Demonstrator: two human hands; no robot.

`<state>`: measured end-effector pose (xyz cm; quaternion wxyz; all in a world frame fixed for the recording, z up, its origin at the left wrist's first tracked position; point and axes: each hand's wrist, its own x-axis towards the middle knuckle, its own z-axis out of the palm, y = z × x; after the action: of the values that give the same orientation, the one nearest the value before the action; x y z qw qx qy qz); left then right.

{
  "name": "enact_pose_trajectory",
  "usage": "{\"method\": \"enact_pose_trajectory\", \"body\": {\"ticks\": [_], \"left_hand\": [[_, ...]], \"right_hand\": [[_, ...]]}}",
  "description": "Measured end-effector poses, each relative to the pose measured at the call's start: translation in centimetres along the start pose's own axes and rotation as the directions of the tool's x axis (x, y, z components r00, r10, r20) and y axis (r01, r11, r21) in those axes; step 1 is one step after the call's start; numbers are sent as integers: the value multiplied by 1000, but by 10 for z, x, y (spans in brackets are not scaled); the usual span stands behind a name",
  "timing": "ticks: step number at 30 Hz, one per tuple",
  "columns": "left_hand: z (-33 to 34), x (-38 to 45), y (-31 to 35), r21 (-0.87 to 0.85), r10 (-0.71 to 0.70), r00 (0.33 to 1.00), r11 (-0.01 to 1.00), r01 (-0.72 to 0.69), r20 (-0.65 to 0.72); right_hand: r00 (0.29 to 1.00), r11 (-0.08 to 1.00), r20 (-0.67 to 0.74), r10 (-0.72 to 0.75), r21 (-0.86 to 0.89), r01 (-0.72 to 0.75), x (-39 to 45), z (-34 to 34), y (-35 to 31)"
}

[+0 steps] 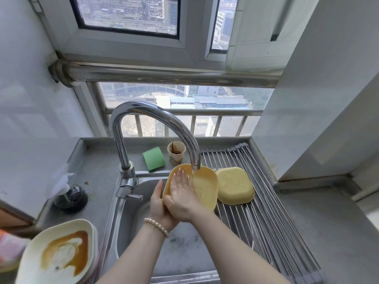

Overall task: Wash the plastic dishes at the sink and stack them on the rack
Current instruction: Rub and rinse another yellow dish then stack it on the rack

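Rinsing: yellow dish (205,187) under faucet (155,124) stream, over sink (184,253)
Left hand (159,208): grip curled round dish rim
Right hand (181,191): fingers flat, rubbing inside
Next: likely set it beside upturned dish (234,185) on rack (266,222)

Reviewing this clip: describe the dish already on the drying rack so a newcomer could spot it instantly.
Start at the chrome faucet and look right to the metal rod rack over the sink. The upturned yellow dish lies there bottom up, untouched by either hand. The other yellow dish is held under the running water.
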<state>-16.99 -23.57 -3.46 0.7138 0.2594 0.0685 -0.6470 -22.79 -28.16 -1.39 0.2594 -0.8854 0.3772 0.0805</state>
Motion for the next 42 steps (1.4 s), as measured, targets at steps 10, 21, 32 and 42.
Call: {"method": "enact_pose_trajectory", "body": {"ticks": [10, 21, 32, 42], "left_hand": [[14, 6, 10, 78, 96, 983, 993, -84, -157], [26, -6, 24, 235, 129, 984, 967, -97, -126], [24, -17, 42, 422, 203, 959, 901, -104, -198], [19, -32, 5, 317, 188, 975, 938, -144, -115]], "right_hand": [[988, 988, 31, -152, 33, 151, -12, -8, -8], [797, 897, -434, -419, -64, 437, -42, 13, 32], [711, 827, -569, -414, -561, 33, -29, 38, 55], [627, 950, -716, -305, -181, 255, -31, 32, 1]]}}
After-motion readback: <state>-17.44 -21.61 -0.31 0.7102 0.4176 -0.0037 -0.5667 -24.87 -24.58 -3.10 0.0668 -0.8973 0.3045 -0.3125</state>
